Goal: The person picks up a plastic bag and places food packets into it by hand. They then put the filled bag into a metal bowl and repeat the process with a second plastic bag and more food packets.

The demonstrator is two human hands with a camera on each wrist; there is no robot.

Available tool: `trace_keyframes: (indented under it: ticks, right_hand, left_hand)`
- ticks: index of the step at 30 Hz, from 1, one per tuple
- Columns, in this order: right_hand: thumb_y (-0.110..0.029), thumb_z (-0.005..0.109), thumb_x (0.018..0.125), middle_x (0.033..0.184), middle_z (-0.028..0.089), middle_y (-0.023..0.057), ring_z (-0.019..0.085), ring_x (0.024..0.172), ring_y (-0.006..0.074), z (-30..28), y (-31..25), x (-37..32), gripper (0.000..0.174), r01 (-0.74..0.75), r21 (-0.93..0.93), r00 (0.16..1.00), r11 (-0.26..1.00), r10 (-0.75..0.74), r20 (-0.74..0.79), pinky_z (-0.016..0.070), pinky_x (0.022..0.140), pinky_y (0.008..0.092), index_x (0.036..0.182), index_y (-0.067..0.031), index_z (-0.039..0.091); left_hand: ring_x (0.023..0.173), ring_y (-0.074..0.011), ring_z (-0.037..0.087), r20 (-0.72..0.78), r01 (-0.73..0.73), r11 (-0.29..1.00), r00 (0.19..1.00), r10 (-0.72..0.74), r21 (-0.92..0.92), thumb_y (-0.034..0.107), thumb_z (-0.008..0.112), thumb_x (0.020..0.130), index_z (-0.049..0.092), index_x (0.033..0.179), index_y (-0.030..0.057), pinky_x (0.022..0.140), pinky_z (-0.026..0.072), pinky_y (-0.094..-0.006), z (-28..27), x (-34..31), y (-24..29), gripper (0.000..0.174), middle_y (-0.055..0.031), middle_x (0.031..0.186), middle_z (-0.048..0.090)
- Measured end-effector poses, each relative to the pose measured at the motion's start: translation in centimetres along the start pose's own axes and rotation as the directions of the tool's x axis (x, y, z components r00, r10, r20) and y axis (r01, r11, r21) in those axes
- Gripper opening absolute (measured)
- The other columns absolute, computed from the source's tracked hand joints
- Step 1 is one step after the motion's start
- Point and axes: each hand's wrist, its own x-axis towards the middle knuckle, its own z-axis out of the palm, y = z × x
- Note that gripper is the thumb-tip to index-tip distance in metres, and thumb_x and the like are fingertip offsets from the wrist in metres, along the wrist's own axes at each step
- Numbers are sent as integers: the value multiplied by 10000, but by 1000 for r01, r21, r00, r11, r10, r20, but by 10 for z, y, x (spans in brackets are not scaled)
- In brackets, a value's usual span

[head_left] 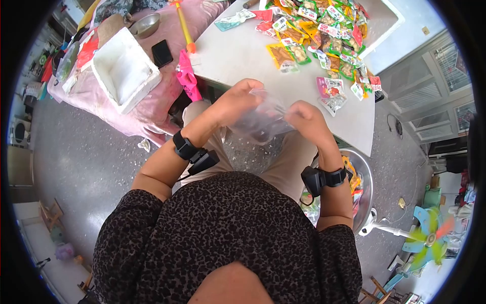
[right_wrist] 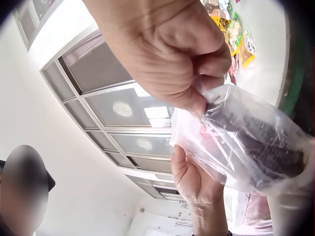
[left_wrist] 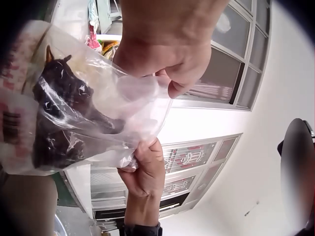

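Closest to the head camera is the person's dark spotted top (head_left: 228,238), with both forearms reaching forward from it. Each wrist carries a black band (head_left: 185,146) with a small camera.

Just past the bands, the two hands meet over the lap. The left hand (head_left: 238,101) has its fingers curled and pinches one side of the top edge of a clear plastic bag (head_left: 260,121). The right hand (head_left: 306,121) is also curled and pinches the opposite side of that edge between thumb and fingers. The bag hangs between the two hands, just in front of the near edge of the surface (head_left: 243,55) and not resting on it. The wrist views show a dark, lumpy mass (left_wrist: 64,118) filling the lower part of the bag, while its upper part is crumpled and see-through.

To the person's right, low beside the knee, sits a metal basin (head_left: 367,187) with coloured packets in it.

Farther off, a heap of small snack packets (head_left: 324,40) lies across the far right part of the white surface. To the left of the surface, a pink cloth (head_left: 147,109) bears a white foam box (head_left: 124,71), a black phone (head_left: 162,52) and a metal bowl (head_left: 147,24). A green and blue fan (head_left: 425,238) stands on the floor at the right.
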Motion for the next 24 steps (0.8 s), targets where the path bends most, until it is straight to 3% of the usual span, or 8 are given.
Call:
trace_keyframes:
  ticks: [5, 8, 11, 13, 15, 18, 19, 24]
  right_hand:
    - [-53, 567, 698, 620, 487, 2, 431, 575, 66, 2, 1, -11, 73, -6, 8, 999, 1000, 5, 35, 357, 510, 216, 725, -8, 516]
    - [-138, 587, 707, 786, 525, 46, 490, 738, 120, -7, -4, -21, 195, -63, -113, 993, 992, 73, 91, 398, 648, 253, 852, -23, 525]
    - [-173, 614, 664, 840, 543, 139, 529, 788, 258, 6, 16, -36, 321, 191, -304, 950, 933, -254, -183, 413, 692, 331, 898, 17, 505]
    - [-243, 610, 651, 944, 515, 195, 488, 905, 334, 7, 0, -38, 448, 207, -436, 942, 876, -299, -152, 387, 780, 371, 981, 28, 474]
    - [-238, 591, 664, 885, 523, 186, 496, 862, 329, 17, -2, -42, 385, 221, -377, 940, 899, -299, -162, 395, 743, 375, 929, 23, 491]
    - [-221, 569, 682, 790, 524, 170, 503, 792, 324, 27, 4, -42, 281, 223, -275, 954, 935, -268, -136, 395, 686, 388, 833, 7, 506]
    - [-214, 563, 687, 757, 522, 164, 504, 768, 323, 28, 8, -42, 247, 221, -239, 960, 946, -254, -118, 393, 667, 393, 798, 0, 509]
    - [-198, 555, 694, 679, 504, 151, 499, 697, 321, 36, 21, -58, 198, 116, -31, 980, 993, -119, -162, 382, 600, 390, 697, -10, 493]
  left_hand:
    - [811, -101, 503, 88, 34, 962, 994, -60, 271, 75, 519, 770, 509, 964, 11, 735, 408, -235, -11, 4, -17, 204, -37, 882, 549]
    - [816, -100, 505, 118, -18, 950, 993, -20, 311, 76, 518, 776, 541, 913, 7, 732, 407, -229, -2, 0, -17, 155, -47, 909, 558]
    - [801, -101, 509, 173, -146, 868, 982, 70, 475, 84, 509, 788, 550, 880, 0, 713, 411, -228, 9, -4, -19, 132, -61, 919, 566]
    - [789, -105, 513, 227, -244, 766, 965, 132, 594, 90, 501, 794, 548, 866, -5, 701, 414, -230, 15, -9, -21, 128, -68, 913, 569]
    - [781, -111, 518, 290, -349, 653, 936, 202, 672, 94, 495, 798, 544, 853, -9, 691, 416, -232, 23, -13, -20, 127, -73, 897, 570]
    - [780, -126, 521, 304, -388, 598, 922, 241, 702, 88, 487, 800, 539, 847, -6, 693, 414, -240, 32, -17, -18, 118, -77, 875, 568]
    - [854, -152, 506, 340, -408, 578, 912, 228, 707, 70, 448, 823, 510, 883, 0, 756, 400, -260, 27, -18, -21, 111, -98, 915, 544]
    - [805, -129, 496, 346, -370, 620, 924, 165, 692, 91, 478, 816, 514, 854, 8, 717, 396, -241, 32, -26, -32, 97, -79, 885, 539]
